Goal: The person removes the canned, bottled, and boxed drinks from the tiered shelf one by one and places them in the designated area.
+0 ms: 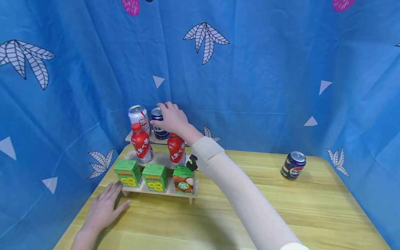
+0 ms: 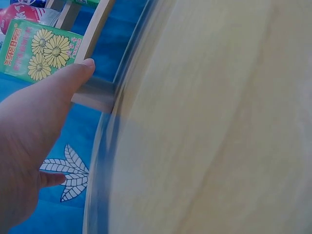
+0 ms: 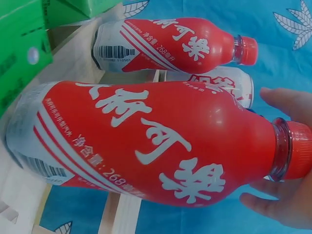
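Note:
On the top tier of a stepped wooden rack [image 1: 162, 141], a dark blue soda can [image 1: 160, 133] stands upright beside a white-and-red can [image 1: 139, 118]. My right hand [image 1: 173, 119] holds the blue can near its top, thumb in front and fingers over the far side. In the right wrist view that hand [image 3: 287, 195] is partly behind a large red cola bottle [image 3: 161, 141], which hides most of the can. My left hand [image 1: 103, 208] lies at the rack's front left corner, fingers extended. Its thumb overlaps the rack's edge near a green drink carton [image 2: 44, 51] in the left wrist view.
Two red bottles, including the left one [image 1: 142, 144], stand on the middle tier. Along the bottom tier are green cartons [image 1: 155, 177] and a brown-and-green carton [image 1: 183, 180]. Another blue can [image 1: 293, 165] stands far right on the wooden table [image 1: 250, 208]. Blue curtains [image 1: 265, 69] surround it.

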The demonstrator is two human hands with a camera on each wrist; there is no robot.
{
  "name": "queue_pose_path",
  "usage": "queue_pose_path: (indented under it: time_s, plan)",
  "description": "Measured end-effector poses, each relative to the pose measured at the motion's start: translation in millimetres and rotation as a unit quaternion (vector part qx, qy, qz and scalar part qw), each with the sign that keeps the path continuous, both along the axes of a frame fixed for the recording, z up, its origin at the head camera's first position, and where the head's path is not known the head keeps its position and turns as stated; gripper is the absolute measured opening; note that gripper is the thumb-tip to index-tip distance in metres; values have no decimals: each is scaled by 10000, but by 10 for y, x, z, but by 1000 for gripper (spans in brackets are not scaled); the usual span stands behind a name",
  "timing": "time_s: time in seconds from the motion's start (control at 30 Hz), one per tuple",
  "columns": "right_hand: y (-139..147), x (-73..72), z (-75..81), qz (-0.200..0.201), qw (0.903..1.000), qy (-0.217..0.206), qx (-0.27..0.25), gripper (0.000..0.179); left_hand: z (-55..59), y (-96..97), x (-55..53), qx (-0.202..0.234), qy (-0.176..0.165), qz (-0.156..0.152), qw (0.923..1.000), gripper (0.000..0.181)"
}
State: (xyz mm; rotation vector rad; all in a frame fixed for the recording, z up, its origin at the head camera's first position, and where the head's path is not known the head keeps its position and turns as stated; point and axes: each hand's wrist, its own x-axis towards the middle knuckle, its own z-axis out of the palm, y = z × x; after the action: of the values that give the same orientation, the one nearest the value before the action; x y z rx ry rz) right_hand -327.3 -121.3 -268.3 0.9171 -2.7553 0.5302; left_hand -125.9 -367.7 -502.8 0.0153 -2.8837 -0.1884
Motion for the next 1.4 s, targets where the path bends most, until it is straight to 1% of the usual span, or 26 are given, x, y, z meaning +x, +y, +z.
queue_pose_path:
  time_s: [0.3, 0.5, 0.67, 0.83, 1.1, 1.2, 1.4]
  plan:
    - [-73, -117, -11, -203, 9991, -343, 157, 75, 22, 31, -1, -11, -4, 2, 10000, 82]
    - [-92, -144, 4, -183, 9975, -604, 317, 75, 11, 43, 1, 4, -32, 41, 10000, 82]
    - [-104, -159, 9, -154, 9964, -750, 349, 74, -14, 34, -3, 7, -53, 70, 10000, 83]
    - [-109, -188, 18, -57, 9965, -765, 339, 72, -21, 27, -12, 6, -24, 77, 10000, 83]
    - [-85, -173, 45, 21, 9967, -780, 205, 72, -26, 5, -13, 13, 105, 45, 9999, 81]
    - [-66, -184, 52, 10, 9975, -679, 169, 73, -23, -9, -12, -5, 159, 33, 9999, 80]
    - [29, -208, 85, -51, 9987, -496, 67, 73, -14, -18, -10, 0, 145, 15, 9999, 80]
